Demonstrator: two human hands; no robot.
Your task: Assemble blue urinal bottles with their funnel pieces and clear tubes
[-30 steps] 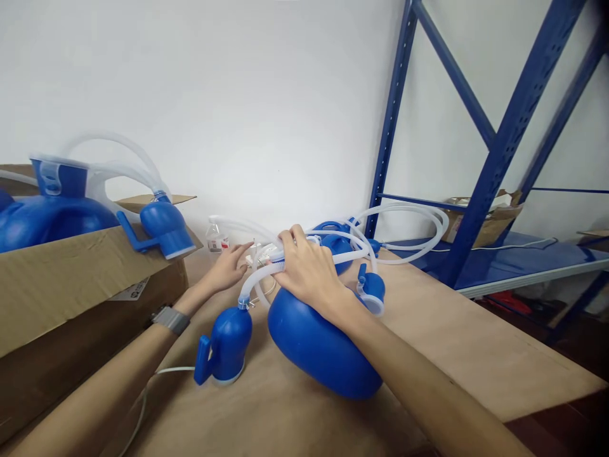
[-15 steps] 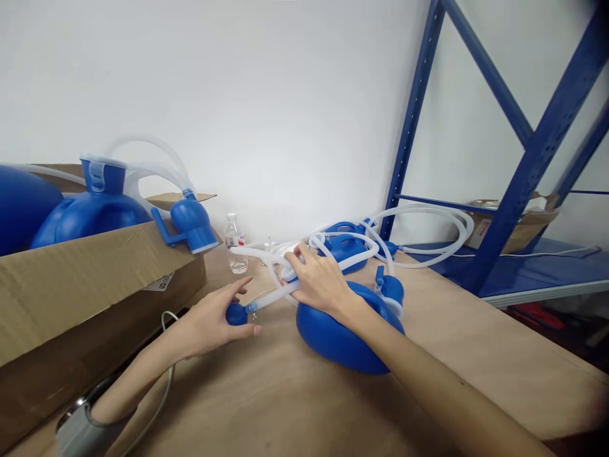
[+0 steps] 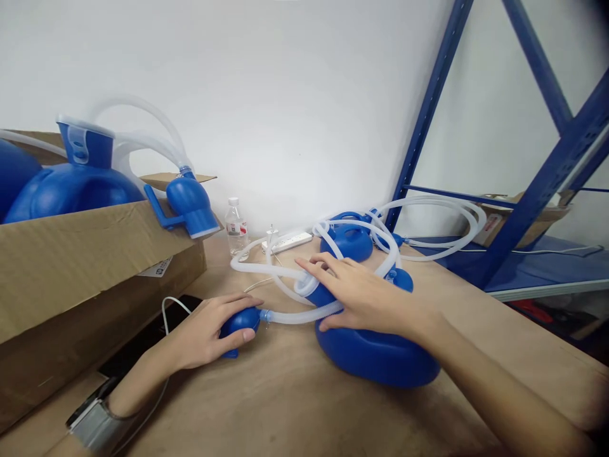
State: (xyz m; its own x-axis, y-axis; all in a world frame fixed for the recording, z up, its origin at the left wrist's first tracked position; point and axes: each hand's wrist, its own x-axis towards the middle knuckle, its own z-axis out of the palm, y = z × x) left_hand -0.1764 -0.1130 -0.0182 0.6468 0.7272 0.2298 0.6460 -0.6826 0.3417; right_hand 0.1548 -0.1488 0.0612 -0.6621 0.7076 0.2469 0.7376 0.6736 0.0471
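Observation:
My left hand [image 3: 216,333] is wrapped round a small blue cup piece [image 3: 242,321] at the end of a clear hose [image 3: 299,317]. Over the neck of a large blue bottle [image 3: 375,358], my right hand [image 3: 349,289] rests with its fingers spread, near the hose. The bottle lies on the table [image 3: 285,406], its neck toward the left. Loops of hose run behind my right hand, which hides part of the bottle. Another blue bottle [image 3: 354,241] with coiled hose stands farther back.
An open cardboard box [image 3: 95,247] with blue bottles is at the left. A water bottle [image 3: 236,230] and a white power strip [image 3: 288,242] stand near the wall. Blue shelving [image 3: 537,171] rises at the right. A thin white cable [image 3: 164,317] lies by the box.
My left hand has closed round the blue cup piece. My right hand has moved right and spread over the bottle, which has turned and shifted right. The view has shifted.

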